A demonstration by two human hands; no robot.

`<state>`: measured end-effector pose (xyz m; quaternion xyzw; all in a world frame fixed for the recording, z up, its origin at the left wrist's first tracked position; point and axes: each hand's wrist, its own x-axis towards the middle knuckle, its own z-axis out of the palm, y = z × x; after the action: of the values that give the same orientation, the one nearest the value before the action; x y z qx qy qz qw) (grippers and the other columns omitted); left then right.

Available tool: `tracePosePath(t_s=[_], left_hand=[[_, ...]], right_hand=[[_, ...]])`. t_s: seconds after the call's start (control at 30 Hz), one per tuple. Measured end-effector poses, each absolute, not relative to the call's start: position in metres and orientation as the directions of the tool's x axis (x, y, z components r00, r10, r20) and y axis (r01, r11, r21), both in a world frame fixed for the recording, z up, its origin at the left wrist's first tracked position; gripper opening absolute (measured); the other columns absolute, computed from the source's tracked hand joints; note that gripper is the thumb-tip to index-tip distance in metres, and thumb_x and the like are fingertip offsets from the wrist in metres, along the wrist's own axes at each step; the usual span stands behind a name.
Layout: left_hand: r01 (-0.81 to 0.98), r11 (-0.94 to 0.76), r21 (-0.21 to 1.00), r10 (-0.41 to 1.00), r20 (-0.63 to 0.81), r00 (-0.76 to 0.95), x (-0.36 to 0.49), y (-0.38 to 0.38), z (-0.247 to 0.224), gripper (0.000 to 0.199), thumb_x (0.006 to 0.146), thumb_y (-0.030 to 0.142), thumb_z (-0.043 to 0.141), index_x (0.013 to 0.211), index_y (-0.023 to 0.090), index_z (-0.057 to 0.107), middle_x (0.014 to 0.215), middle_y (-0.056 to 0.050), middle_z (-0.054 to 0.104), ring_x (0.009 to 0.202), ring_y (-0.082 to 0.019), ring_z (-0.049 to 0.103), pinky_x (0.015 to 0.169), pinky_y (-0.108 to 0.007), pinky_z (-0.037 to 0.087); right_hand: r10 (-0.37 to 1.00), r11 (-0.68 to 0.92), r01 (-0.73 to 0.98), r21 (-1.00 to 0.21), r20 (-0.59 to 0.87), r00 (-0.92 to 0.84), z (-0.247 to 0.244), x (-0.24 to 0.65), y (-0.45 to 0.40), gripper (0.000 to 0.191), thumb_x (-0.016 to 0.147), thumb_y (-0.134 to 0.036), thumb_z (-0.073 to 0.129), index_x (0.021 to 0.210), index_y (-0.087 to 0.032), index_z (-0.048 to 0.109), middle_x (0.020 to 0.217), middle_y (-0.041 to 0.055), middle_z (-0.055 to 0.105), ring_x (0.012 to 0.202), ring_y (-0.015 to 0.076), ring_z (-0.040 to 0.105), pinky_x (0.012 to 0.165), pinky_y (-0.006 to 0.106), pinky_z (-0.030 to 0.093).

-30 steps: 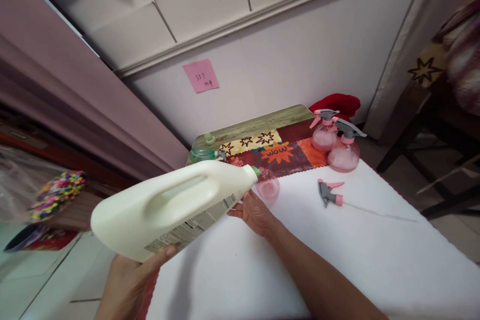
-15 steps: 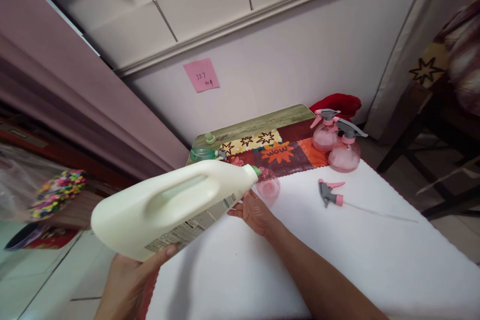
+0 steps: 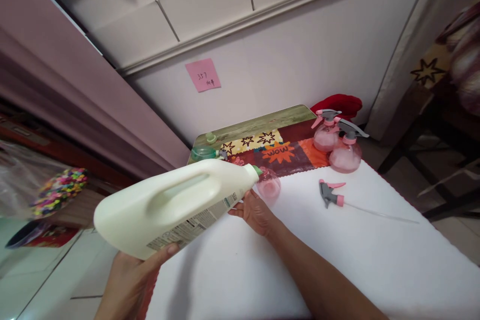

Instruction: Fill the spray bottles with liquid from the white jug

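Observation:
My left hand point(image 3: 140, 270) grips the lower end of a large pale green jug point(image 3: 176, 205), which lies nearly level in the air. My right hand point(image 3: 255, 212) supports the jug's neck from below, its fingers partly hidden behind it. The jug's green spout meets the mouth of a round pink bottle point(image 3: 269, 186) without a sprayer. To the right, a loose grey and pink spray head point(image 3: 332, 195) with a long tube lies on the white tabletop point(image 3: 240, 275). Two pink spray bottles, one at the back point(image 3: 325, 136) and one nearer point(image 3: 345, 155), stand upright with sprayers fitted.
A green spray bottle point(image 3: 204, 153) lies at the table's back left beside a small green cap point(image 3: 211, 137). A patterned cloth point(image 3: 277, 155) covers part of the back. A red item point(image 3: 347, 105) sits behind the spray bottles. A dark stool point(image 3: 408, 145) stands at the right.
The jug's base end has shifted very slightly to the right. Both hands keep the same hold, and the whole view has moved a little.

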<state>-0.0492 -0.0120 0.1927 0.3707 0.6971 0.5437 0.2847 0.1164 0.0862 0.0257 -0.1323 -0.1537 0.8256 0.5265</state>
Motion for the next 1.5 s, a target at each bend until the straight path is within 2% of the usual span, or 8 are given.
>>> tracePosePath(t_s=[0.1,0.27,0.5,0.7,0.9,1.17,1.5], left_hand=[[0.23,0.135,0.964,0.831,0.016,-0.556,-0.058,-0.01,0.192,0.068,0.041,0.032,0.096,0.105,0.017,0.078,0.083,-0.005,0.081,0.105,-0.037,0.072,0.094,-0.044,0.06],[0.282,0.238,0.929,0.831,-0.044,-0.555,-0.076,-0.007,0.191,0.078,0.031,0.03,0.097,0.106,0.02,0.078,0.084,-0.005,0.081,0.106,-0.039,0.072,0.092,-0.044,0.062],[0.312,0.23,0.922,0.84,-0.026,-0.541,-0.077,-0.005,0.191,0.081,0.031,0.033,0.096,0.109,0.02,0.077,0.087,-0.005,0.081,0.106,-0.039,0.072,0.092,-0.043,0.061],[0.267,0.234,0.935,0.851,-0.064,-0.521,-0.071,-0.005,0.193,0.081,0.033,0.034,0.095,0.111,0.019,0.077,0.092,-0.006,0.082,0.105,-0.039,0.073,0.094,-0.044,0.06],[0.306,0.255,0.917,0.832,-0.048,-0.552,-0.077,-0.005,0.192,0.081,0.03,0.032,0.096,0.108,0.019,0.078,0.088,-0.007,0.082,0.105,-0.04,0.073,0.093,-0.044,0.061],[0.297,0.232,0.926,0.853,-0.047,-0.52,-0.076,-0.007,0.19,0.079,0.034,0.034,0.096,0.109,0.019,0.078,0.095,-0.008,0.082,0.11,-0.04,0.071,0.099,-0.047,0.057],[0.295,0.248,0.923,0.854,-0.065,-0.516,-0.078,-0.007,0.19,0.075,0.033,0.029,0.096,0.105,0.02,0.079,0.093,-0.007,0.082,0.108,-0.039,0.072,0.101,-0.045,0.056]], right_hand=[[0.911,-0.394,-0.825,-0.404,-0.056,-0.408,0.026,0.116,0.086,0.061,0.066,-0.059,0.089,0.111,-0.027,0.061,0.103,0.0006,0.077,0.084,0.0205,0.075,0.077,0.036,0.06],[0.914,-0.389,-0.835,-0.389,-0.051,-0.402,0.025,0.116,0.086,0.063,0.065,-0.06,0.089,0.111,-0.027,0.061,0.103,0.0,0.077,0.085,0.0208,0.076,0.077,0.036,0.06],[0.913,-0.39,-0.84,-0.378,-0.044,-0.405,0.023,0.115,0.087,0.063,0.064,-0.06,0.09,0.111,-0.027,0.062,0.105,-0.0001,0.077,0.087,0.0209,0.076,0.076,0.035,0.061],[0.913,-0.381,-0.837,-0.393,-0.02,-0.407,0.021,0.115,0.087,0.059,0.069,-0.059,0.087,0.111,-0.027,0.062,0.108,0.0015,0.076,0.088,0.0209,0.076,0.079,0.037,0.061],[0.912,-0.385,-0.831,-0.402,-0.028,-0.409,0.021,0.115,0.087,0.059,0.068,-0.06,0.087,0.111,-0.028,0.061,0.11,0.001,0.076,0.09,0.0214,0.076,0.08,0.037,0.061],[0.912,-0.388,-0.835,-0.39,-0.033,-0.409,0.022,0.115,0.087,0.062,0.067,-0.06,0.088,0.111,-0.027,0.061,0.108,0.0014,0.076,0.089,0.0223,0.076,0.079,0.037,0.061],[0.914,-0.383,-0.838,-0.389,-0.032,-0.404,0.022,0.115,0.086,0.059,0.067,-0.06,0.088,0.109,-0.027,0.062,0.106,0.001,0.077,0.089,0.0221,0.076,0.079,0.037,0.061]])
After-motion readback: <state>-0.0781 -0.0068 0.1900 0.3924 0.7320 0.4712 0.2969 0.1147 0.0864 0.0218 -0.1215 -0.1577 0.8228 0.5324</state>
